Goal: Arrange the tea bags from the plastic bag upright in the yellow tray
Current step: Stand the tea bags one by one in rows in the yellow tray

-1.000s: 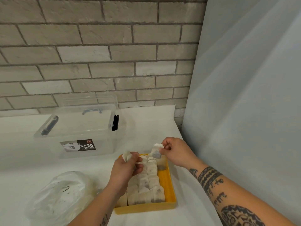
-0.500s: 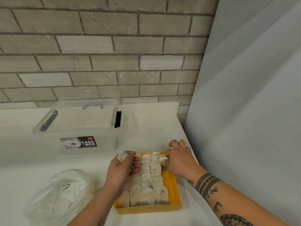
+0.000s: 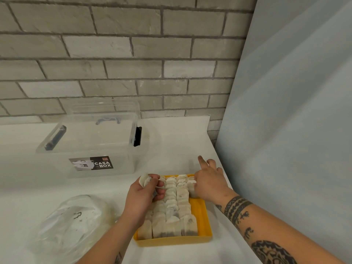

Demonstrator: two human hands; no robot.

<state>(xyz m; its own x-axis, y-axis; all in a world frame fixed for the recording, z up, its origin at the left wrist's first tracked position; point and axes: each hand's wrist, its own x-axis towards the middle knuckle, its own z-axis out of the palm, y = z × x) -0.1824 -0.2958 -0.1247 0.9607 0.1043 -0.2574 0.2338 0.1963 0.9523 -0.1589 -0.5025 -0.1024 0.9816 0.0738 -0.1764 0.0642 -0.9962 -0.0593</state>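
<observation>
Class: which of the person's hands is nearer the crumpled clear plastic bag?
Left. The left hand is right of the crumpled clear plastic bag, at the yellow tray's left edge; the right hand is across the tray, farther off.

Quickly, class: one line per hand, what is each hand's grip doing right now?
Left hand: closed on a tea bag.
Right hand: open, fingers straight, touching the standing tea bags in the yellow tray.
</observation>
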